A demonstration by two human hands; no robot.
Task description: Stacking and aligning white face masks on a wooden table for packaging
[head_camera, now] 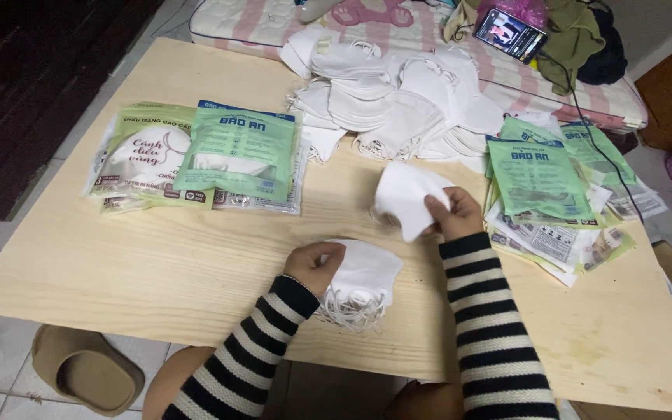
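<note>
My right hand [451, 214] pinches a folded white face mask [406, 196] and holds it just above the light wooden table [157, 264]. My left hand [314, 264] rests on a small stack of white masks [367, 280] near the table's front edge, their ear loops spilling toward me. Both arms wear black and white striped sleeves. A big loose heap of white masks [398, 101] lies at the far side of the table, beyond the held mask.
Green and clear printed packets [204, 155] lie stacked at the left. More green packets [554, 194] are piled at the right. Behind the table, a pink striped cushion [523, 78] carries a phone [509, 33] and dark clothes. A tan slipper [87, 373] sits on the floor.
</note>
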